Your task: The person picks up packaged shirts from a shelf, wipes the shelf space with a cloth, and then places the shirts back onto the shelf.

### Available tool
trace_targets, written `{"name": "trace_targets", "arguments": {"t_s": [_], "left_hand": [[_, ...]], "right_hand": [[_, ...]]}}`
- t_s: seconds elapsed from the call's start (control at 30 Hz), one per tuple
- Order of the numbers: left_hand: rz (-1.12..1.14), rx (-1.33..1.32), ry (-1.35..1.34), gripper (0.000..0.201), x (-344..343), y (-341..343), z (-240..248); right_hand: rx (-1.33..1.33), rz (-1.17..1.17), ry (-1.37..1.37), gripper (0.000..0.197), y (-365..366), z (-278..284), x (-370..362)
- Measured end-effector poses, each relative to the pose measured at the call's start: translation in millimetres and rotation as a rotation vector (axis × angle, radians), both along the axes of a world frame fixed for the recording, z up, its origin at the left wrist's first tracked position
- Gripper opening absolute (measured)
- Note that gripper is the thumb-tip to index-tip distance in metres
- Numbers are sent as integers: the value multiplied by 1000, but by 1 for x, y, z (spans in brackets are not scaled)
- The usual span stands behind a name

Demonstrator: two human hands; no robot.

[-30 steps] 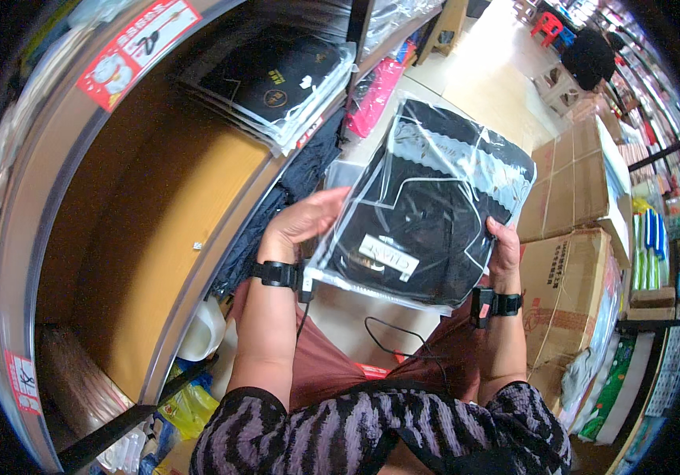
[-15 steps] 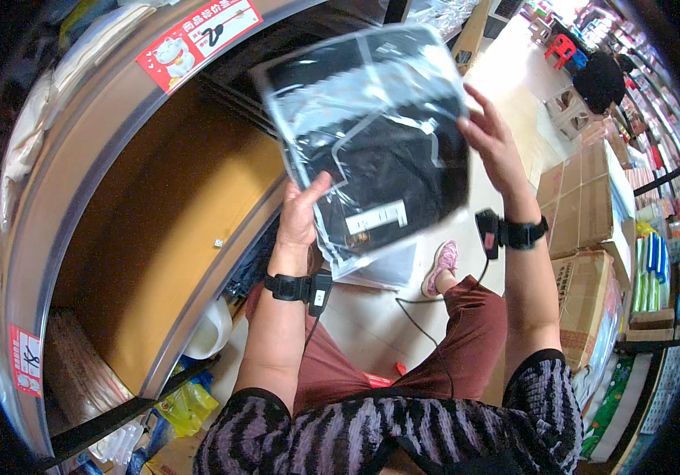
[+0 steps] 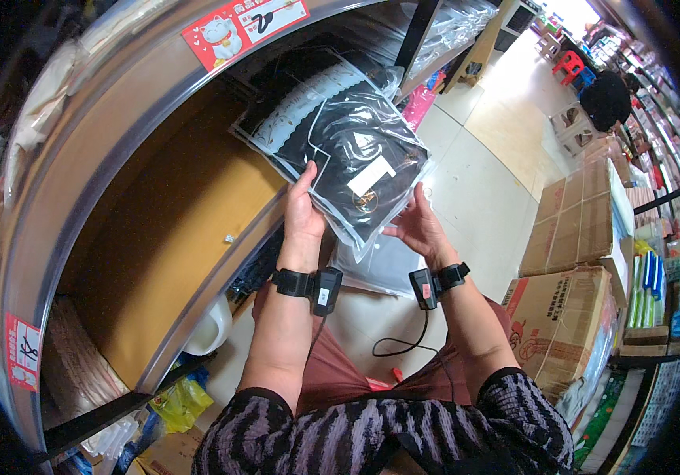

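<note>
A flat, clear plastic bag with a folded black garment (image 3: pixel 340 170) inside lies tilted over the shelf's front edge, its far end within the shelf. A pale lace-like printed band and a white label show on it. My left hand (image 3: pixel 304 210) grips its near left edge, thumb on top and fingers hidden beneath. At the near right edge is my right hand (image 3: pixel 420 229), its thumb up along the rim and its fingers curled under the bag. Below the near corner, another clear-bagged flat package (image 3: pixel 379 265) in grey shows in part.
The curved-looking brown shelf (image 3: pixel 189 229) with red price cards (image 3: pixel 245 32) fills the left. Cardboard boxes (image 3: pixel 565 210) are stacked at the right, beside shelves of packaged goods. An aisle with pale floor tiles (image 3: pixel 466 150) runs to red stools (image 3: pixel 568 67) and a person in black.
The bagged garment has swung left and away into the shelf, its far end now inside. My right hand has come down and inward, from the bag's far right side to its near edge.
</note>
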State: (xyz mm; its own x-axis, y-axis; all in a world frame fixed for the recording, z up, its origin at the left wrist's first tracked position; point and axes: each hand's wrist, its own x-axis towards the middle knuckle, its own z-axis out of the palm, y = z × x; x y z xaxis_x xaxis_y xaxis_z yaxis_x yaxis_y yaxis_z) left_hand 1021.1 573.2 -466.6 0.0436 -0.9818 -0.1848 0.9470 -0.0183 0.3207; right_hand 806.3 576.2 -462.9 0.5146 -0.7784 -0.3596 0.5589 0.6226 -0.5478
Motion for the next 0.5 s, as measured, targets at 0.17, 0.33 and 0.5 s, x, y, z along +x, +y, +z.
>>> {"name": "trace_targets", "arguments": {"t_s": [0.17, 0.33, 0.5], "left_hand": [[107, -15, -113, 31, -1, 5, 17], [177, -106, -144, 33, 0, 10, 30], [297, -175, -212, 34, 3, 16, 50]], "right_hand": [[-365, -207, 170, 39, -7, 42, 27], [-486, -187, 294, 39, -14, 80, 38], [-717, -143, 302, 38, -41, 124, 59]]}}
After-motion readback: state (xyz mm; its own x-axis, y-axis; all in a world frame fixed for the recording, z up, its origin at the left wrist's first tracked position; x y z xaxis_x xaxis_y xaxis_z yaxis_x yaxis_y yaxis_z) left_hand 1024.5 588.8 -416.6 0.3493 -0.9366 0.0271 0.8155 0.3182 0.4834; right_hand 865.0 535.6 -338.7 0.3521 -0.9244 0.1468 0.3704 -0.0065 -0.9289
